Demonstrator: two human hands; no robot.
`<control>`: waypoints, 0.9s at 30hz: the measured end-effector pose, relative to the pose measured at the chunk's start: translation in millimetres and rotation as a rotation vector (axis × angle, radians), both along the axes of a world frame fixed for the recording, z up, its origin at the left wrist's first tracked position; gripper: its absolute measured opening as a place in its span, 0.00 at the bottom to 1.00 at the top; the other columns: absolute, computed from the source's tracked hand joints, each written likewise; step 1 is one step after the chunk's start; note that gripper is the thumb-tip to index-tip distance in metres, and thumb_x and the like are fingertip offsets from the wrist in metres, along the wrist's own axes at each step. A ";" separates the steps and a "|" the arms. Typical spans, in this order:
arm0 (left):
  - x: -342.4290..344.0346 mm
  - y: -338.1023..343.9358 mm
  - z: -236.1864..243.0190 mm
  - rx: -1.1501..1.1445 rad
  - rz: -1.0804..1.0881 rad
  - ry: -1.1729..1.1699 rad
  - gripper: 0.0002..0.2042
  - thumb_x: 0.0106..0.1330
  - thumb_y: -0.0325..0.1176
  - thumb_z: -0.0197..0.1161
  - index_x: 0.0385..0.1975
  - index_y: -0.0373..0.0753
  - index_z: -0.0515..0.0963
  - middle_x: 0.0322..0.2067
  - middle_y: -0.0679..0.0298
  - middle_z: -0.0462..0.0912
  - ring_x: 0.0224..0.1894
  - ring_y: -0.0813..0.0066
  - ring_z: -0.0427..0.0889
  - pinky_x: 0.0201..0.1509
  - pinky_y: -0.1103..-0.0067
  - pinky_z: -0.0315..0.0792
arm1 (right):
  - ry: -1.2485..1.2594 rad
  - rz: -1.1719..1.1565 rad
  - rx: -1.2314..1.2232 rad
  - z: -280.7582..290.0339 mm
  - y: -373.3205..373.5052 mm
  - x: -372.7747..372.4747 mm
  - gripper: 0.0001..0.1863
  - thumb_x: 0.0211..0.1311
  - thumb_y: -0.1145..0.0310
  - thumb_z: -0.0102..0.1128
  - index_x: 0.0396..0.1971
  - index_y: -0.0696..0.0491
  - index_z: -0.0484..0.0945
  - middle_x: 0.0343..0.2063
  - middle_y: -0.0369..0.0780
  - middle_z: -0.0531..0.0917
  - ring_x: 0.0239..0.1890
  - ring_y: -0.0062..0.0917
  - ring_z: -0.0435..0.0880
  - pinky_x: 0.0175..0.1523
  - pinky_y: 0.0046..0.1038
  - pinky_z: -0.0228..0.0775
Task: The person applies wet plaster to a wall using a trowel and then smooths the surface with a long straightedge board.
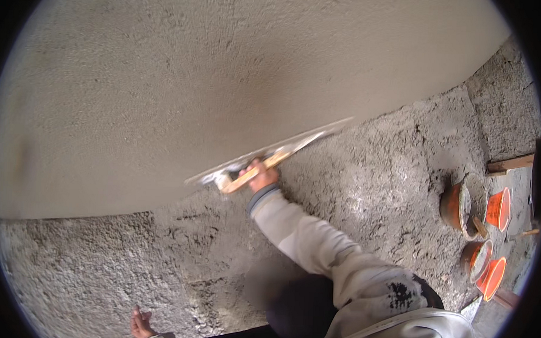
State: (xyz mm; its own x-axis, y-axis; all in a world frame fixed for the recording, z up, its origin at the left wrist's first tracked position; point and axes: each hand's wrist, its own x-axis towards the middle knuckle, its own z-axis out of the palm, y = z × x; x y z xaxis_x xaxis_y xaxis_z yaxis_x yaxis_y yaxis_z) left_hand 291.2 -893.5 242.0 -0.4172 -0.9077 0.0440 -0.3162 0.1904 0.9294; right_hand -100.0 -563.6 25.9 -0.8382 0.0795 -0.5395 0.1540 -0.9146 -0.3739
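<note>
My right hand is closed around the wooden handle of a long plastering trowel. The thin blade lies along the lower edge of the smooth grey plaster, slanting up to the right. My right arm, in a pale dirty sleeve, reaches up from the lower right. Down at the lower left, my left hand hangs apart from the trowel, its fingers loosely bent and spread, with nothing visible in it.
Rough, lumpy grey ground borders the plaster. At the right stand a large orange bucket with a wooden-handled tool in it, a smaller mortar-crusted bucket and two bright orange ones. A wooden board lies beyond them.
</note>
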 end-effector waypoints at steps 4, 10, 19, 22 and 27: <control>96.8 -48.5 38.3 -0.036 0.092 -0.195 0.18 0.58 0.38 0.59 0.43 0.31 0.74 0.25 0.60 0.75 0.24 0.76 0.73 0.27 0.82 0.70 | -0.224 -0.068 0.386 64.1 128.0 -32.7 0.08 0.62 0.66 0.43 0.32 0.57 0.66 0.16 0.39 0.71 0.16 0.27 0.74 0.24 0.30 0.75; 113.9 -20.4 15.7 0.070 0.238 -0.349 0.19 0.59 0.39 0.58 0.45 0.31 0.73 0.29 0.59 0.76 0.27 0.74 0.74 0.33 0.80 0.69 | -0.376 -0.340 0.295 82.9 220.7 -57.5 0.07 0.61 0.64 0.45 0.29 0.51 0.65 0.15 0.31 0.60 0.17 0.18 0.65 0.26 0.23 0.68; -114.8 31.4 -20.1 -0.229 -0.450 -0.131 0.14 0.61 0.33 0.56 0.41 0.30 0.74 0.28 0.62 0.78 0.22 0.81 0.72 0.31 0.84 0.69 | -0.039 -0.229 0.550 61.5 124.4 -39.6 0.09 0.64 0.70 0.40 0.38 0.59 0.64 0.22 0.40 0.72 0.17 0.22 0.72 0.20 0.24 0.71; -71.9 8.3 -5.5 -0.339 -0.513 -0.128 0.13 0.61 0.34 0.55 0.38 0.29 0.75 0.25 0.62 0.77 0.22 0.81 0.71 0.31 0.84 0.67 | -0.088 -0.311 0.783 114.6 250.9 -70.6 0.16 0.66 0.61 0.36 0.26 0.56 0.68 0.18 0.41 0.73 0.15 0.21 0.72 0.21 0.24 0.73; 53.7 -71.0 -35.2 -0.173 -0.215 -0.199 0.12 0.60 0.38 0.59 0.31 0.33 0.77 0.16 0.67 0.73 0.17 0.82 0.68 0.23 0.83 0.66 | -0.022 -0.395 0.729 114.9 438.5 -118.3 0.12 0.63 0.66 0.40 0.22 0.53 0.68 0.12 0.35 0.68 0.13 0.19 0.67 0.18 0.22 0.65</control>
